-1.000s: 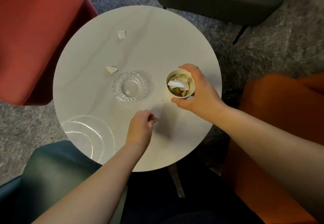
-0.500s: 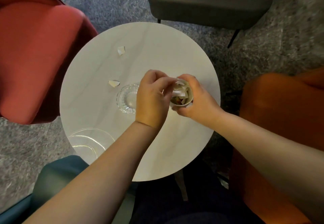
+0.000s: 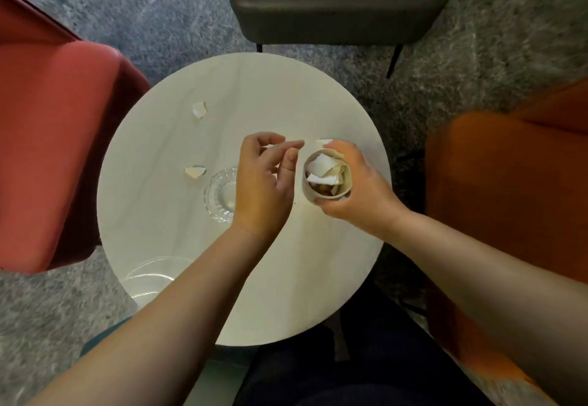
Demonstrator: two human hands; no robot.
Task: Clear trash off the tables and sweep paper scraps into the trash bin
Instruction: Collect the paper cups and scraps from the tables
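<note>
cups: 1 paper cup (image 3: 327, 179), scrap-filled, above table (image 3: 241, 278) right of centre, right hand (image 3: 353, 189) wrapped round it | left hand (image 3: 264, 179): fingers loosely spread beside cup, empty | loose scraps: 2, far scrap (image 3: 199, 109) and near scrap (image 3: 194, 171) toward left edge | glassware: 1 bowl (image 3: 219, 195) centre, 1 plate (image 3: 149, 278) near-left edge | chairs: 4

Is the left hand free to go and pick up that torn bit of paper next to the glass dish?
Probably yes. The left hand hangs open and holds nothing, and the scrap lies bare on the table left of the glass dish, uncovered. The right hand holds the cup, well clear.
</note>
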